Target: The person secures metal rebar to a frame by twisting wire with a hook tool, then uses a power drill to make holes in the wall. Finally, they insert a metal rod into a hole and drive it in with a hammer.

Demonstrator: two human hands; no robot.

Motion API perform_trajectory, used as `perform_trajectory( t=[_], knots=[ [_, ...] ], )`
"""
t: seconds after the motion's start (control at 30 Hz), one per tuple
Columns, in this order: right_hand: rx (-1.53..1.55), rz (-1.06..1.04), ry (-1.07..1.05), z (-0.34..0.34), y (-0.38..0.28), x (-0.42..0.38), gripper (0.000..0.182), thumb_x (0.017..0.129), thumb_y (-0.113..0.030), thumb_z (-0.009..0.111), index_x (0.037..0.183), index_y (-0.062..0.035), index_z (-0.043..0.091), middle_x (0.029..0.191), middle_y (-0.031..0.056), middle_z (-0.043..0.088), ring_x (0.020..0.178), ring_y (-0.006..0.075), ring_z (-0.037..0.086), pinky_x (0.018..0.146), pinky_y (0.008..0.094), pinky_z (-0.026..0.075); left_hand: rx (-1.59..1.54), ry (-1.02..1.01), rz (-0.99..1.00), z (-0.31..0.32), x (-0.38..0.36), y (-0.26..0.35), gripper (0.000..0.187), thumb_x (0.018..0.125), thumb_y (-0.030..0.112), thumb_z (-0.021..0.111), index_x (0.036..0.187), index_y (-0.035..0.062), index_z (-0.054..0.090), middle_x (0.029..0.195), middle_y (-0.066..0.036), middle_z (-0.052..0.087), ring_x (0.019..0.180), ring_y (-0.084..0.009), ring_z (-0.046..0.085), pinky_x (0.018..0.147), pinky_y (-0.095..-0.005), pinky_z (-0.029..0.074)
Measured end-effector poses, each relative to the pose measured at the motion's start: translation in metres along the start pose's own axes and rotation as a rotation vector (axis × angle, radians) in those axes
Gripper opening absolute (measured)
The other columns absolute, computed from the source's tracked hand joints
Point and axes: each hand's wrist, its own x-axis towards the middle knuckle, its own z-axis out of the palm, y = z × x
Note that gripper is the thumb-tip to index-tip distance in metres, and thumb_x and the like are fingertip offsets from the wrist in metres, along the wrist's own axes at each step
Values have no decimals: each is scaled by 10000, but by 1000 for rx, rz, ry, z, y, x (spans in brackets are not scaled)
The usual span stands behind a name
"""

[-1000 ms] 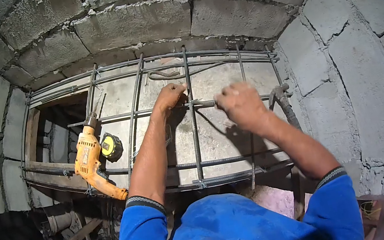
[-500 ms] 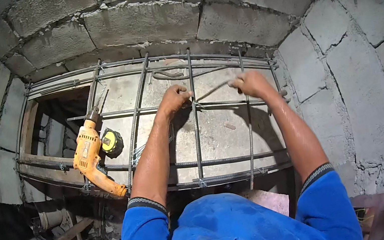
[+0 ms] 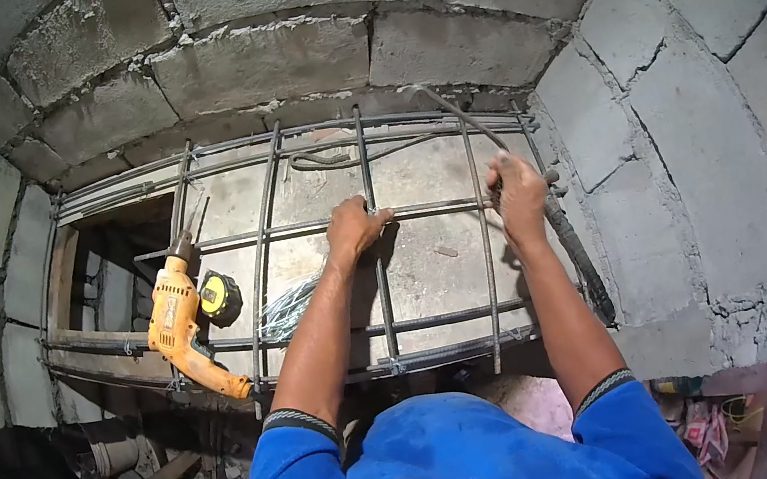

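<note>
A grid of steel rebar [image 3: 273, 197] lies over a pale board [image 3: 431, 282]. My left hand [image 3: 356, 229] is closed at a bar crossing near the middle, its thumb pointing right along the crossbar; its fingertips are partly hidden. In my closed right hand [image 3: 520, 191] is a tie-wire hook [image 3: 464, 114], a thin metal rod with a bent tip and a thick dark handle. The tip points up and left toward the back wall, and the handle slants down past my wrist. Silvery tie wire [image 3: 289, 308] lies in a bundle left of my left forearm.
An orange power drill [image 3: 175, 315] rests on the bars at the left, beside a yellow-and-black tape measure [image 3: 219, 297]. Left of them is a framed opening [image 3: 56, 284]. Concrete block walls [image 3: 272, 60] enclose the back and sides. A bent bar [image 3: 325, 161] lies toward the back.
My right hand has shifted right and down, and the hook's tip has swung away from the crossing to point up toward the back wall. My left hand remains at the crossing.
</note>
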Motion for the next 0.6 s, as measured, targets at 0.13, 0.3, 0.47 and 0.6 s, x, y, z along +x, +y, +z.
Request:
perform_trajectory(
  t=[0.13, 0.3, 0.47, 0.6],
  knots=[
    [112, 102, 17, -57, 56, -16, 284, 1019, -267, 541, 866, -37, 607, 665, 6, 522, 534, 85, 486, 465, 244, 431, -36, -45, -84, -5, 1, 11, 576, 750, 391, 740, 1085, -71, 661, 1116, -313, 654, 1092, -424, 629, 937, -472, 506],
    [190, 254, 165, -104, 92, -53, 290, 1030, -294, 521, 873, -58, 581, 672, 15, 524, 537, 106, 498, 471, 269, 445, -4, 23, -57, 18, 13, 6, 477, 742, 283, 697, 1037, -89, 654, 1093, -329, 651, 1075, -441, 630, 933, -478, 505],
    [150, 300, 206, -121, 108, -74, 328, 1035, -336, 518, 856, -64, 556, 688, 21, 527, 537, 114, 499, 478, 277, 446, 86, 183, 33, 30, 17, -4, 400, 758, 246, 674, 994, -76, 658, 1058, -321, 660, 1035, -456, 636, 922, -486, 507],
    [47, 233, 229, -119, 121, -79, 349, 1044, -339, 501, 853, -52, 549, 668, 12, 518, 539, 105, 497, 476, 266, 435, 97, -207, 19, -12, 18, 5, 433, 774, 289, 724, 1039, -47, 661, 1049, -286, 647, 1083, -467, 586, 941, -482, 495]
  ],
)
